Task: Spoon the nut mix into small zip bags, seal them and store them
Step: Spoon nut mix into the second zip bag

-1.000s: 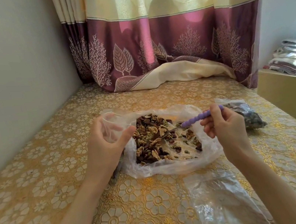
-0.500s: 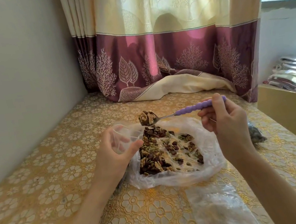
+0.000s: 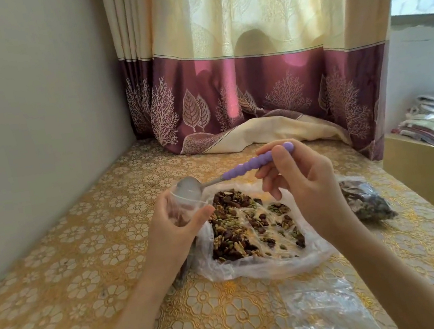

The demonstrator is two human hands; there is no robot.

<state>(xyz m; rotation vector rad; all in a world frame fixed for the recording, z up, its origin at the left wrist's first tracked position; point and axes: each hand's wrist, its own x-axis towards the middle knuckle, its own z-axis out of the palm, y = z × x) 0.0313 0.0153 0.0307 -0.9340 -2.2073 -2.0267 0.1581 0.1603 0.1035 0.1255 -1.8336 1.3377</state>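
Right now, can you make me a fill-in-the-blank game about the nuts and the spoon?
1. The right hand holds a spoon with a ____ handle.
2. The spoon's bowl is tipped into the small zip bag held by the ____ hand.
3. The nut mix lies on a clear ____ bag.

Missing words: purple; left; plastic

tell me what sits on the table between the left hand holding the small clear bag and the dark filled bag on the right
In the head view, the open clear plastic sheet heaped with nut mix lies between the left hand and dark filled bag.
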